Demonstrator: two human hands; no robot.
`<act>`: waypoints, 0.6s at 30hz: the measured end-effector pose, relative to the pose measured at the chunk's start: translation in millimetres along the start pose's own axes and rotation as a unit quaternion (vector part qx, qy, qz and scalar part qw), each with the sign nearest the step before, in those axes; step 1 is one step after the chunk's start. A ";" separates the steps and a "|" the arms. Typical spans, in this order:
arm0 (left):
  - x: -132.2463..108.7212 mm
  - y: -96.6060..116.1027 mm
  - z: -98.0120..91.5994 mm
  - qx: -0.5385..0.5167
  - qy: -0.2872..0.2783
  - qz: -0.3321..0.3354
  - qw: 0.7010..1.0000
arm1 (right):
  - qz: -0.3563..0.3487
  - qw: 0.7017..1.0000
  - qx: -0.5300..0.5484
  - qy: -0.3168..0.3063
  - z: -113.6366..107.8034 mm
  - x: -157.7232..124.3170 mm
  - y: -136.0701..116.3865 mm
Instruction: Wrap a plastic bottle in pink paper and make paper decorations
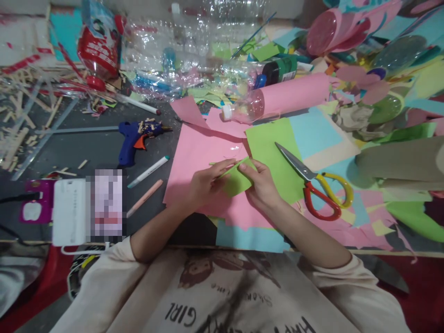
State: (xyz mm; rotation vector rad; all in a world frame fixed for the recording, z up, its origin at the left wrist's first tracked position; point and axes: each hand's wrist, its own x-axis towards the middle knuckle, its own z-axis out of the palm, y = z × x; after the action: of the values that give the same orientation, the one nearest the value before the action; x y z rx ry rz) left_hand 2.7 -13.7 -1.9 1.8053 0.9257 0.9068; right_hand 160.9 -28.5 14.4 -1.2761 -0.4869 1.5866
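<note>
A small piece of green paper (237, 181) is held between my two hands over the pink sheets (204, 143). My left hand (208, 181) pinches its left side, some of those fingers curled out of sight. On the other side my right hand (262, 181) grips the paper with the thumb on top near its upper edge. A larger green sheet (270, 138) lies flat just right of my hands. Scissors (308, 178) with one red and one yellow handle rest partly on that sheet, blades pointing up and left.
A blue glue gun (129, 141) lies left, near two markers (149, 171) (145, 198). A pink-wrapped plastic bottle (291, 97) lies behind the sheets. Wooden sticks (17, 129) are scattered far left. Clear bottles (152, 41) and paper scraps crowd the back and right.
</note>
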 end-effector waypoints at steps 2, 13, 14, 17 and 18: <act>-3.1 -1.6 1.8 0.036 0.009 0.027 0.999 | 0.006 1.000 0.017 0.006 2.3 -1.9 3.1; -4.3 2.5 -0.4 0.176 0.081 0.110 0.975 | 0.010 0.997 0.076 -0.024 10.1 -10.3 7.8; -4.6 2.2 1.4 0.203 0.074 0.126 0.968 | -0.005 0.998 0.068 -0.005 10.0 -10.4 10.0; -6.4 1.6 5.8 0.233 0.057 0.150 0.959 | -0.046 0.998 0.022 0.034 7.2 -9.8 14.6; -6.8 1.7 5.8 0.222 0.050 0.148 0.963 | -0.053 0.998 0.008 0.033 5.6 -9.4 14.5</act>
State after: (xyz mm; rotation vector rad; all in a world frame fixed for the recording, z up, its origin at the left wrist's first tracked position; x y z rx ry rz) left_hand 5.0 -22.3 -3.7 2.3462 0.9951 1.0427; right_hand 148.8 -41.3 9.5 -1.2650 -0.4911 1.4531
